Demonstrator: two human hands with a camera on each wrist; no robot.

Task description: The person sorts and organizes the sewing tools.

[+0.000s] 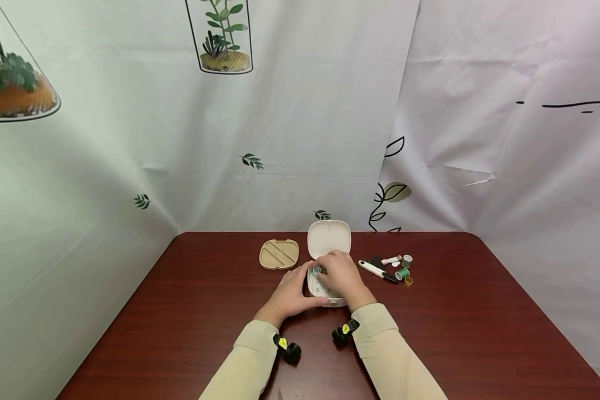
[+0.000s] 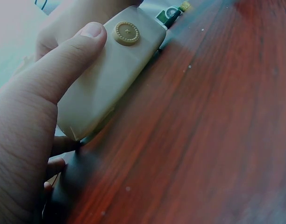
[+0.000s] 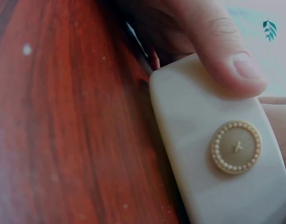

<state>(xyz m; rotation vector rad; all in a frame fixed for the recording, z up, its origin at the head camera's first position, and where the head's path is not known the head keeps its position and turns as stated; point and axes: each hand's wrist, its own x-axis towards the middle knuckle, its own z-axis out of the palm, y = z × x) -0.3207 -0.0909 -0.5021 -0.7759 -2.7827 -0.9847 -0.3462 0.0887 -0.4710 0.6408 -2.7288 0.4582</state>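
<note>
A white sewing box (image 1: 329, 303) sits on the table with its lid (image 1: 329, 238) raised. On its front is a round beaded button clasp (image 2: 126, 33). My left hand (image 1: 291, 294) grips the box's left side, the thumb (image 2: 82, 51) lying across the front beside the clasp. Over the open box bends my right hand (image 1: 341, 273), its fingertips down inside at a teal thread spool (image 1: 317, 270) near the back left. Small pegs show on the box floor; the right hand covers the rest of the inside.
Left of the lid lies a beige divided tray (image 1: 279, 254). To the right are a white and black stick-shaped tool (image 1: 377, 271), a green thread spool (image 1: 402, 274), a grey-green spool (image 1: 407, 261), a gold thimble (image 1: 408, 281) and a small white-and-red piece (image 1: 391, 260).
</note>
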